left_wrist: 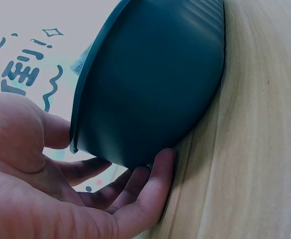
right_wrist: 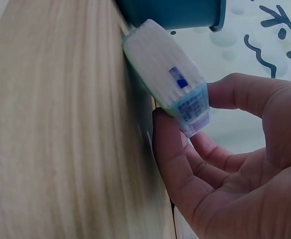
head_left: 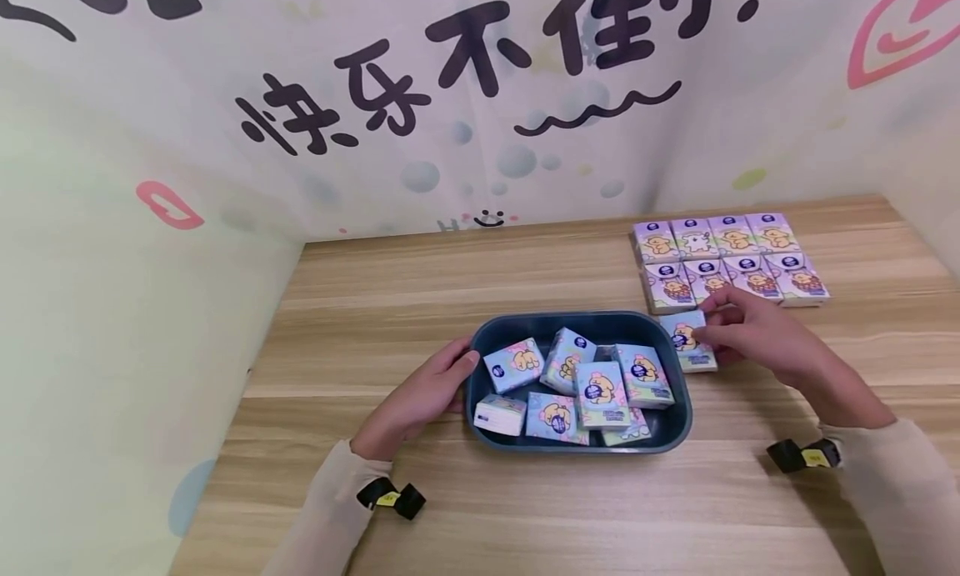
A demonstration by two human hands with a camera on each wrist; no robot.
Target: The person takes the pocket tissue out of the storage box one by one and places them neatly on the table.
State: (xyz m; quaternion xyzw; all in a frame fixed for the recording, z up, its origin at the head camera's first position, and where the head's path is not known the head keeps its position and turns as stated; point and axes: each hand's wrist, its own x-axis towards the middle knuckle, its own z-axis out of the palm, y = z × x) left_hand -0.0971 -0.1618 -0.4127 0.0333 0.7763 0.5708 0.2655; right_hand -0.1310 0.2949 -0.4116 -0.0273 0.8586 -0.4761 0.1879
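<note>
A blue tissue pack [head_left: 688, 341] with a cartoon puppy sits just off the right end of a dark blue plastic tub [head_left: 577, 449]. My right hand [head_left: 757, 334] pinches that pack between thumb and fingers; in the right wrist view the pack [right_wrist: 160, 69] is tilted close over the tabletop. At the tub's left end, my left hand [head_left: 427, 388] holds on, thumb at the rim and fingers curled against the outer wall [left_wrist: 145, 89]. Inside the tub lie several similar packs [head_left: 600, 395] at odd angles, some overlapping.
Beyond my right hand, two rows of purple tissue packs [head_left: 735, 236] stand side by side near the back of the wooden table [head_left: 390, 293]. A printed cloth [head_left: 480, 167] with large black characters hangs along the table's back edge.
</note>
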